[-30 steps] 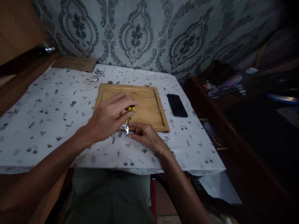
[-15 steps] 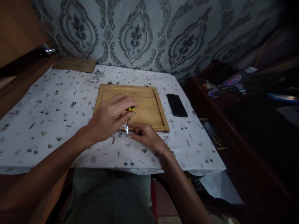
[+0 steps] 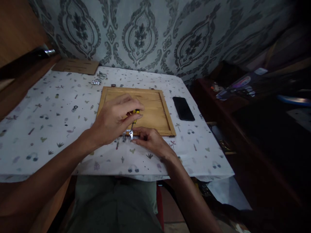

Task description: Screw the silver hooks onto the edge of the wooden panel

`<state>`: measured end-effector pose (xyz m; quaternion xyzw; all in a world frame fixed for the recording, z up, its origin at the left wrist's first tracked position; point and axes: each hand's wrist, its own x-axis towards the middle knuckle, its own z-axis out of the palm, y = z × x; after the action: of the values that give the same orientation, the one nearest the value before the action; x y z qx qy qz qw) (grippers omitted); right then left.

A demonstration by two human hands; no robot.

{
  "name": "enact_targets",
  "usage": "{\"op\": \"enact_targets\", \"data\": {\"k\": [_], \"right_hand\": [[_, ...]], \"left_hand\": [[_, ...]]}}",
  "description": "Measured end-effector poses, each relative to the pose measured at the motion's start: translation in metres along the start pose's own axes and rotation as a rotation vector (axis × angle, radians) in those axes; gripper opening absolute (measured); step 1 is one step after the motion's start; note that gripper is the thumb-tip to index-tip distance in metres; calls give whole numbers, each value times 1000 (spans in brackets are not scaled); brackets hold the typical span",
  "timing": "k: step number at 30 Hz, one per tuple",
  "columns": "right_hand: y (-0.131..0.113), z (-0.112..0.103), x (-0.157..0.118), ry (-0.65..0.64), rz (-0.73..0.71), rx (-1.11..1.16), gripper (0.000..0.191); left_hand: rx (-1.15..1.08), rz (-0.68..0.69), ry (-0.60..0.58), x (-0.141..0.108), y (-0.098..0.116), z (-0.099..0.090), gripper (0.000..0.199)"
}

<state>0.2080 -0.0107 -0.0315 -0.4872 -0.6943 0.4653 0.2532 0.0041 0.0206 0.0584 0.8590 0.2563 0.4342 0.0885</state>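
A screwdriver (image 3: 136, 112) with a yellow and black handle stands nearly upright, its handle gripped between the thumb and fingers of my left hand (image 3: 116, 118). Its shaft runs down to a small shiny metal hinge-like piece (image 3: 131, 134) at the near edge of a shallow wooden frame panel (image 3: 170, 121). My right hand (image 3: 152, 140) pinches that metal piece from the right with thumb and forefinger. The screwdriver's tip is too small to make out against the metal.
More shiny metal pieces (image 3: 97, 81) lie at the back left of the patterned tablecloth (image 3: 94, 165), near a brown cardboard piece (image 3: 75, 66). A black phone (image 3: 183, 108) rests right of the panel. Beyond the table's right side, a bottle (image 3: 240, 84) lies on a dark surface.
The fingers of my left hand have shifted slightly around the screwdriver handle. My right hand keeps its place at the metal piece. The whole view has moved a little.
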Motion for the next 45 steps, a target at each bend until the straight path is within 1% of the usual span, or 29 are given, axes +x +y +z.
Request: {"op": "enact_targets", "data": {"k": [2,5,10,15,20,31,35,45], "right_hand": [[0,0,0,9,0,2,46],[-1,0,-1,20,-2,12,46],[-2,0,-2,14,2,19,47],[0,1,-1,18,-2,35,48],[1,1,-1,8,13,29,47],[-1,0,0,5,2,25,46],[0,0,0,21,-1,11,48],[-1,1,-1,41,14,10,48]], "left_hand": [[-17,-1,-24,1,0,-2,10],[-43,-16,-25,2,-2,-3,16],[-53,-73,-62,2,-3,-4,16],[-33,-49,-101,4,0,-7,17],[-32,-55,-134,4,0,-8,18],[-80,-23,-114,1,-2,-7,16],[-64,-28,-117,0,-3,-7,16],[-46,6,-77,0,-4,-5,11]]}}
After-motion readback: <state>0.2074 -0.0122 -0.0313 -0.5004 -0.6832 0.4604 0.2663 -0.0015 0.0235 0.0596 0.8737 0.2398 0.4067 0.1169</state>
